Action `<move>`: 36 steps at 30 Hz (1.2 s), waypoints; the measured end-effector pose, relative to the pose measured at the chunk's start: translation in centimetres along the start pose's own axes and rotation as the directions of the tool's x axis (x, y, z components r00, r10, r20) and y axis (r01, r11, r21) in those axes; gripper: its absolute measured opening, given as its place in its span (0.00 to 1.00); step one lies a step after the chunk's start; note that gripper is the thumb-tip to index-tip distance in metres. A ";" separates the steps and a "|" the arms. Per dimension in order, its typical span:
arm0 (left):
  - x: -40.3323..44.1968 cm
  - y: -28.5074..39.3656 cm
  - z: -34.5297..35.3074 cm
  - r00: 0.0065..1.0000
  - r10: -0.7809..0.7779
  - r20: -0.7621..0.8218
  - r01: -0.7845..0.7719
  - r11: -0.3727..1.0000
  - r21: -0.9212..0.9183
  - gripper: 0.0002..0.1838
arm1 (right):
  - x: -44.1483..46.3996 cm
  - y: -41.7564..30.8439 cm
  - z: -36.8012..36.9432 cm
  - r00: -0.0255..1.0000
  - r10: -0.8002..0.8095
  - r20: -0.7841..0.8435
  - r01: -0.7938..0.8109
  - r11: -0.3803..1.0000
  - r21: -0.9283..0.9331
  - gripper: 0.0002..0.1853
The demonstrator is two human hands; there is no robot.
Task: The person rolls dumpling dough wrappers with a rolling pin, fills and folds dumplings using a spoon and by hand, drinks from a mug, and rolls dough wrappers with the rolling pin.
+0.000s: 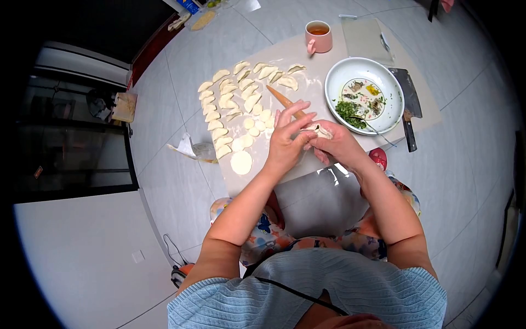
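Dumpling (319, 130) pinched between left hand (285, 143) and right hand (335, 141) now, the fingers of both closing on its dough, just above the table's (255, 178) near edge, beside the rolling pin (279, 97)!

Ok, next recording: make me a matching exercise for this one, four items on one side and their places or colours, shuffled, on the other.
Things
1. Mug
2. Rolling pin
3. Dumpling with dark filling showing
4. Chopped greens

Places or colours
A. Between the left hand and the right hand
B. Inside the white bowl
C. Pink
D. Partly hidden by the left hand, its tapered end in view

Right pairs: 1-C, 2-D, 3-A, 4-B
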State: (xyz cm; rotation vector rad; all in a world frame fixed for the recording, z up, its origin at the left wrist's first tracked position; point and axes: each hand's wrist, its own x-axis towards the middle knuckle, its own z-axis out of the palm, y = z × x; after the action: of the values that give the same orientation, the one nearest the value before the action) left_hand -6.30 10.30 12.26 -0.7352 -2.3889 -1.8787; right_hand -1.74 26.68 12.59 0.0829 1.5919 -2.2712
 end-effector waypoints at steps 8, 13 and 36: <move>-0.1 -1.2 -1.0 0.971 0.178 0.160 -0.209 0.957 0.199 0.04 | -0.2 -0.1 0.1 0.999 0.039 0.032 -0.037 0.997 -0.071 0.12; 0.6 1.2 -0.5 0.982 0.125 0.142 -0.137 0.988 0.077 0.04 | -0.2 0.0 0.0 0.995 0.096 0.028 -0.092 0.988 -0.125 0.09; -0.8 -0.7 0.5 0.950 -0.285 0.125 0.310 0.834 -0.456 0.12 | -0.1 0.0 0.4 0.996 0.063 -0.065 -0.068 0.995 -0.079 0.15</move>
State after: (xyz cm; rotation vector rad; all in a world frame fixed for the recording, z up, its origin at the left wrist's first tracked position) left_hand -5.68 10.35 11.22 -0.4358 -2.1892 -2.6557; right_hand -1.60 26.38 12.78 0.1839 1.6850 -2.1718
